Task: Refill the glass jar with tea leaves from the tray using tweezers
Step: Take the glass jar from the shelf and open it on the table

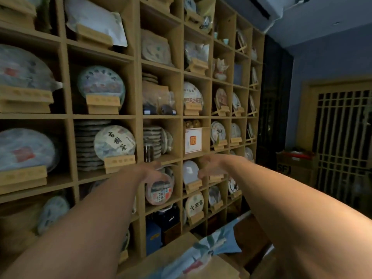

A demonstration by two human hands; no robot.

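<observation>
Tall wooden shelf of cubbies, packed with wrapped tea cakes on stands. Dark-filled glass jar in the centre cubby, beside stacked cakes, at 12 o'clock just above the left hand. Right hand at 3 o'clock of it. Both grips released, fingers spread, holding nothing.

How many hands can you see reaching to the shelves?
2. The left hand is at the cubby with a round wrapped tea cake. The right hand is one cubby over, by a white disc. The picture is blurry, so fingers are unclear.
</observation>
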